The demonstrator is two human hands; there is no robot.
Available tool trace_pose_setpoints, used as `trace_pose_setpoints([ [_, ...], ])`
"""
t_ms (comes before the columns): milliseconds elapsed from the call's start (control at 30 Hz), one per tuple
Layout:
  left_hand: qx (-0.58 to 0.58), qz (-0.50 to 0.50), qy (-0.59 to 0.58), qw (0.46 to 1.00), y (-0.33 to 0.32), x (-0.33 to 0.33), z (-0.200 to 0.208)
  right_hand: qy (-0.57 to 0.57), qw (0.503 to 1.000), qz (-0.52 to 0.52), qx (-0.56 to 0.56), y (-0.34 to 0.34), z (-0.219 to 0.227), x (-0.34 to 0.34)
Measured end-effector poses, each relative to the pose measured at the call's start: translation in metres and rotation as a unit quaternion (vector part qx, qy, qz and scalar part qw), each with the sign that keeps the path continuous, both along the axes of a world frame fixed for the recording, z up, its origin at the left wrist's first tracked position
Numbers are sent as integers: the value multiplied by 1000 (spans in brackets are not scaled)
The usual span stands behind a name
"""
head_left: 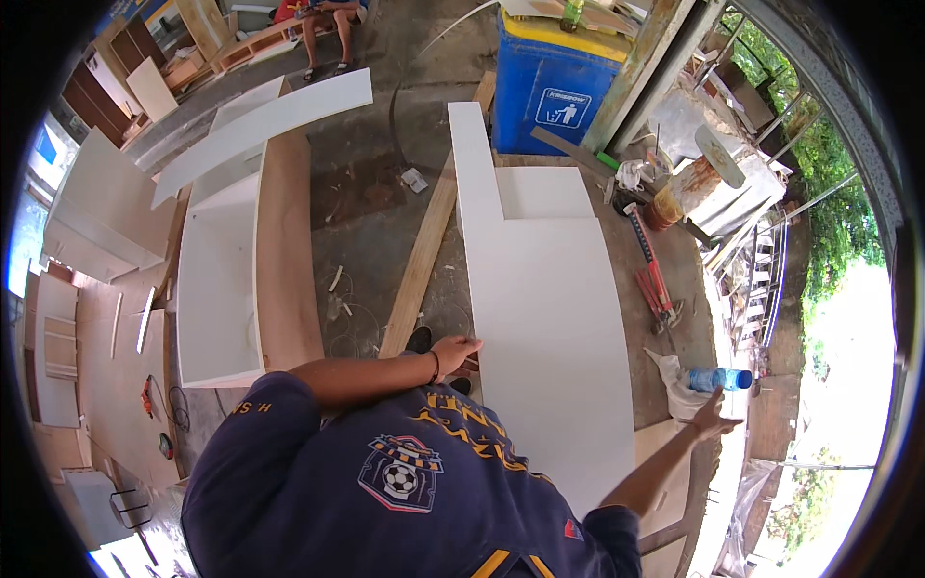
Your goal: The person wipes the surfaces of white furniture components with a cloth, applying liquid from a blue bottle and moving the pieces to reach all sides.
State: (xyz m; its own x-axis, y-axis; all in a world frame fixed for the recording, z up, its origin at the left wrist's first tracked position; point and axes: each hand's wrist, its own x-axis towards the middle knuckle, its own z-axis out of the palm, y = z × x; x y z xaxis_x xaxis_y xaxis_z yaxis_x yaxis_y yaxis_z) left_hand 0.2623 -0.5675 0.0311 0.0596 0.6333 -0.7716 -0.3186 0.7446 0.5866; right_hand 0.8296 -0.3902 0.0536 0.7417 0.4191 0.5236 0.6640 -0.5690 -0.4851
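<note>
My left hand (455, 357) is at the near left edge of a long white panel (544, 318), its thumb on the rim and its other fingers curled below. To the right, my right hand (715, 421) reaches out with the fingers apart and holds nothing. Just beyond its fingertips a blue plastic bottle with a blue cap (718, 379) lies on its side, against a crumpled white bag (676, 385). A smaller white piece (546, 193) shows at the far end of the panel, beside its narrow strip.
An open white cabinet carcass (220, 289) stands at left, with a loose white board (270, 130) across it. A wooden plank (424, 255) lies on the littered floor. A blue bin (554, 91) and red-handled tool (652, 270) are beyond. Another person (328, 29) sits far off.
</note>
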Motion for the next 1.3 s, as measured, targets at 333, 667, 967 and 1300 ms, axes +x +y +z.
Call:
trace_pose_setpoints([
  [333,39,-40,89,994,7,7,22,207,853,376,-297,-116,-8,-145],
  [667,29,-49,-65,996,14,10,-21,90,893,331,-290,-126,-34,-146],
  [967,46,-86,-129,987,10,-2,-25,82,909,240,-331,-128,-32,-164],
  [1300,43,-66,-111,991,0,-62,-38,74,871,340,-348,-141,88,-275],
])
